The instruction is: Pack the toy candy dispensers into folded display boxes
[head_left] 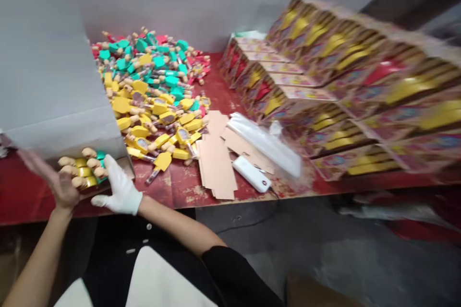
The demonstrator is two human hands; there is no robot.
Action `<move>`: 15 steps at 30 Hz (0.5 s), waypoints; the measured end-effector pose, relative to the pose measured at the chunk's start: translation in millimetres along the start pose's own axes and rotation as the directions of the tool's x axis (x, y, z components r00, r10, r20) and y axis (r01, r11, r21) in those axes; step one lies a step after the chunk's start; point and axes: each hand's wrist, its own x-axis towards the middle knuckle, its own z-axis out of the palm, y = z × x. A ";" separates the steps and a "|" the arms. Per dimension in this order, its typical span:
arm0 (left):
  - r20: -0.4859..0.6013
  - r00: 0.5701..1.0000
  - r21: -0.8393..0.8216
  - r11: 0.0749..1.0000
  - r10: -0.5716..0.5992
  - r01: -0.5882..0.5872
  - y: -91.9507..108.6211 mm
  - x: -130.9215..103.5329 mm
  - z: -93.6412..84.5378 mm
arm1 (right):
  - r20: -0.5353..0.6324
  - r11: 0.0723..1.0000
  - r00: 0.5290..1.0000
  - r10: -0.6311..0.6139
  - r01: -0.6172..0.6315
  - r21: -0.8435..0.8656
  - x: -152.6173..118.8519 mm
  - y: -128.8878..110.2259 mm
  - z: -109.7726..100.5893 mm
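Observation:
At the left, several toy-like pieces with pale wooden knobs and yellow or green bodies (83,171) lie in rows in an open carton (126,165). The carton's big white flap (54,57) stands up behind them. My bare left hand (54,182) is at the left of the rows, fingers stretched out. On the right side, my right hand (120,187) in a white glove has its fingers extended over the carton's edge, close to the green pieces, thumb spread. Whether either palm presses on the pieces or the carton, I cannot tell.
A heap of loose yellow, green and red pieces (158,81) covers the red table (180,180). Right of it lie flat cardboard blanks (218,163), clear plastic bags (264,144) and a white corded device (251,174). Stacked printed boxes (345,72) fill the right side.

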 end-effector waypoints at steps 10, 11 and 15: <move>-0.234 0.912 -0.136 0.940 -0.338 0.314 -28.1 -2.8 -0.8 | -0.385 0.985 0.920 0.076 -0.129 -0.113 -89.4 50.7 -51.9; -0.244 0.901 -0.130 0.933 -0.358 0.335 -28.8 -2.8 2.1 | -0.367 0.972 0.928 0.070 -0.147 -0.185 -98.4 58.5 -57.2; -0.303 0.885 -0.131 0.936 -0.353 0.328 -35.5 2.6 -3.4 | -0.102 0.824 0.989 0.103 -0.143 -0.549 -114.6 87.6 -85.3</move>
